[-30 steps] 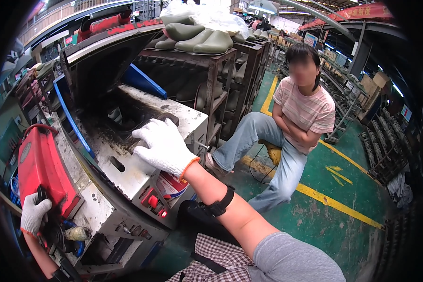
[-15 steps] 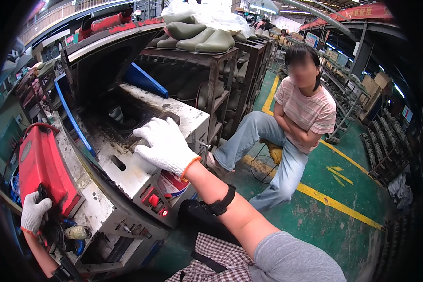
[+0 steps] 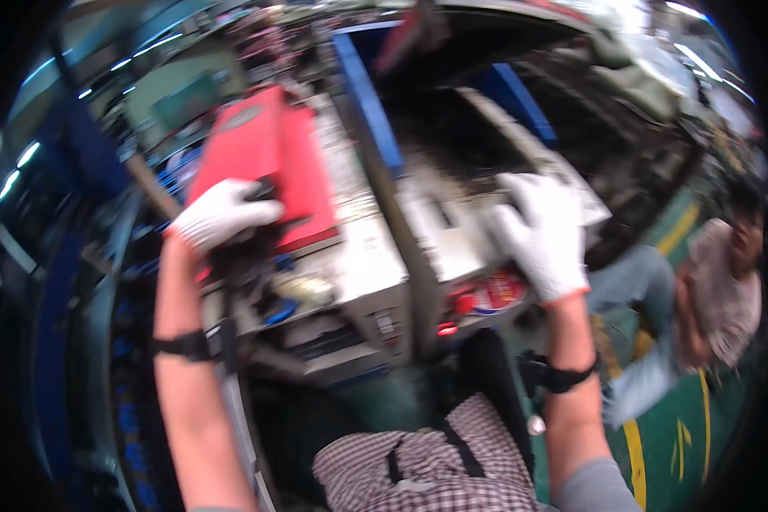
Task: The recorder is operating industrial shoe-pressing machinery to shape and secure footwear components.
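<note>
My left hand [image 3: 226,213], in a white knitted glove with an orange cuff, is closed round a black handle [image 3: 264,189] at the near end of a red machine cover [image 3: 256,158]. My right hand [image 3: 544,229], gloved alike, is over the front right part of a scuffed white machine top [image 3: 427,224]. Its thumb stands apart from the fingers and nothing shows in its grasp. Behind it lies the machine's dark, grimy recess [image 3: 448,128], under a raised dark lid [image 3: 486,43]. Motion blurs the picture, so finger contact is hard to make out.
Blue side panels [image 3: 367,102] flank the recess. A red button [image 3: 463,303] and a lit red switch [image 3: 446,329] are on the front. At the right sits a person [image 3: 725,282] in jeans. Green boots [image 3: 636,85] lie on the rack behind.
The view has swung left, so the machines and both hands appear farther right. My left hand stays at the black handle. The right hand remains over the machine top, thumb apart.
</note>
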`<state>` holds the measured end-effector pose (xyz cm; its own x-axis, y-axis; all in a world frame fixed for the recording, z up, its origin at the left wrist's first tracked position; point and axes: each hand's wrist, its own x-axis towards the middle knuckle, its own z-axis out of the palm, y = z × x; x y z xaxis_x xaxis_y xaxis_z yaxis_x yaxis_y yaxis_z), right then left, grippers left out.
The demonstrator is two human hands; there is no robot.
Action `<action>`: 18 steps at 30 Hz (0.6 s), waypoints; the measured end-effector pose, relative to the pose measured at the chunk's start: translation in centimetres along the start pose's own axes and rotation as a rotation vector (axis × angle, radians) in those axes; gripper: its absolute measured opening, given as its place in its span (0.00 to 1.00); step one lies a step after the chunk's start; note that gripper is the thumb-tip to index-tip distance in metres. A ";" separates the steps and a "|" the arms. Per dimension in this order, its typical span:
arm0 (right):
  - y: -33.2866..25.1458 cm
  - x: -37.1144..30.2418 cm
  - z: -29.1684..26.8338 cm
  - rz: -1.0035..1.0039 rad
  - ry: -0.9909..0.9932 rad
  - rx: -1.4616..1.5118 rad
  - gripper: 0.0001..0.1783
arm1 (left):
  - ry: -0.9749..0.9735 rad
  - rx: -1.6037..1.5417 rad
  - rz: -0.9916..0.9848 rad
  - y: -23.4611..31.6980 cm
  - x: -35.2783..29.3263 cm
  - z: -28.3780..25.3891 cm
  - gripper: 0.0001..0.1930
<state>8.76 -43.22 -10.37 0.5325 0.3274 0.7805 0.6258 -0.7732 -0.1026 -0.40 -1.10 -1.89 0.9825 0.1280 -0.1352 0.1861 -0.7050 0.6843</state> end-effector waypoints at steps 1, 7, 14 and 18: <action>-1.6 0.0 0.5 -0.034 0.082 -0.021 0.18 | 0.002 0.010 0.002 0.0 0.0 -0.1 0.17; -14.9 -1.3 4.1 -0.045 -0.231 1.139 0.23 | 0.012 0.138 -0.066 0.2 -0.4 -0.4 0.20; -20.8 -1.7 8.8 -0.013 -0.361 1.609 0.20 | -0.062 0.124 0.003 0.2 -0.7 -0.9 0.17; -19.9 -2.9 10.1 -0.022 -0.412 1.680 0.22 | -0.128 0.133 0.011 -0.2 -0.3 -1.5 0.16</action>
<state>0.49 -23.28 -16.75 0.4480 0.6424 0.6218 0.3549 0.5106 -0.7832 -0.71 0.06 -0.87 0.9739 0.0363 -0.2240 0.1644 -0.7932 0.5863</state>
